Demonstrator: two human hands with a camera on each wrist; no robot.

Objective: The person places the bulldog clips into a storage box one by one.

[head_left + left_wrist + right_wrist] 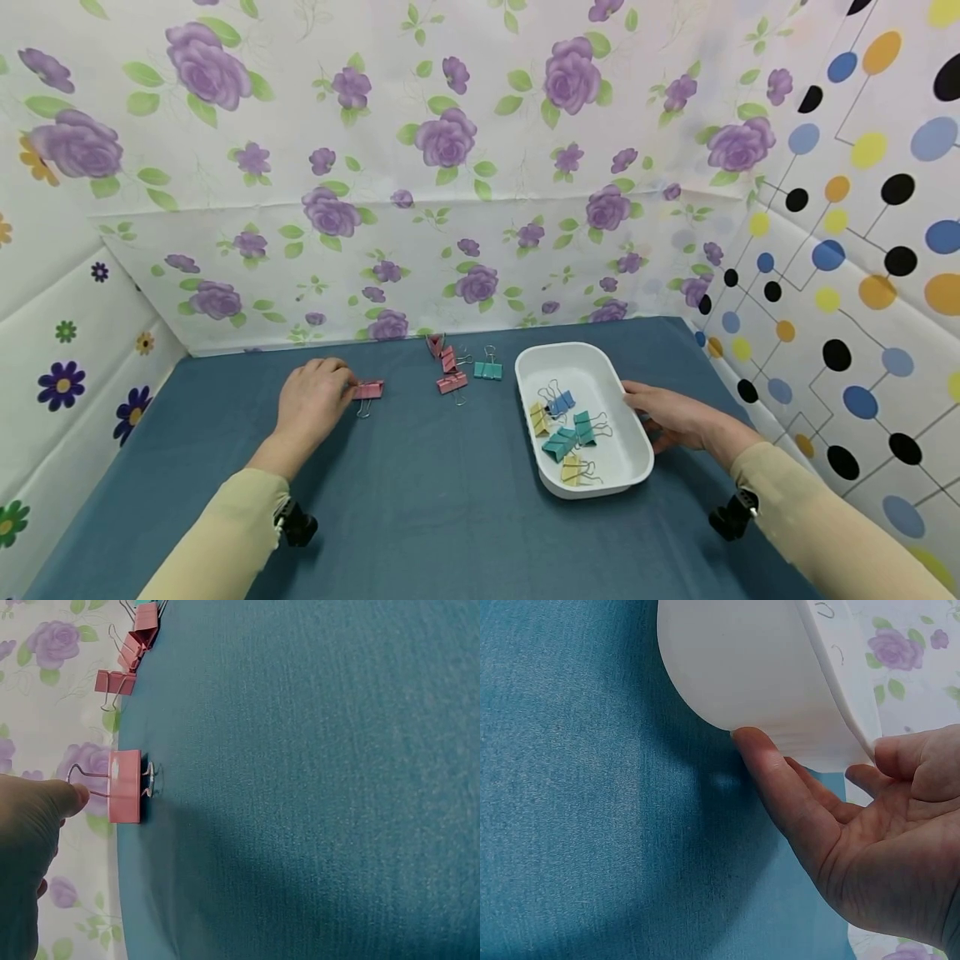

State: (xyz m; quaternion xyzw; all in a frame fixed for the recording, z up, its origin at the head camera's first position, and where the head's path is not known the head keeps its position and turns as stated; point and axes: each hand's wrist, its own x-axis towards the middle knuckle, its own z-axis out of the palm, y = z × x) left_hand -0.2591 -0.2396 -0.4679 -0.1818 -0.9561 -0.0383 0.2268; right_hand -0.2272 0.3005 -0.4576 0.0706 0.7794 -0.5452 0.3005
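A person's left hand [313,404] pinches a wire handle of a pink binder clip [367,390] above a blue cloth [450,508], thumb and fingers clamped on the metal loop, while the right hand [678,417] grips the near-right side of a white tray [622,458]. The right fingers are bent around the tray's edge, with one digit at the rim and another against the outer wall. The pinched clip is just beside the left fingertips, left of the other clips and well apart from the tray; whether it touches the cloth, the views cannot tell.

Five clips lie inside the tray — a blue clip [559,404] toward the far end, two teal clips [585,427] near the middle, and two yellow clips [576,469], one by the left wall and one toward the near end. Between the left hand and the tray, three more pink clips [452,383] sit in a loose cluster, with a single teal clip [488,371] just to their right. Behind the cloth rises a sheet [420,233] printed with purple roses.
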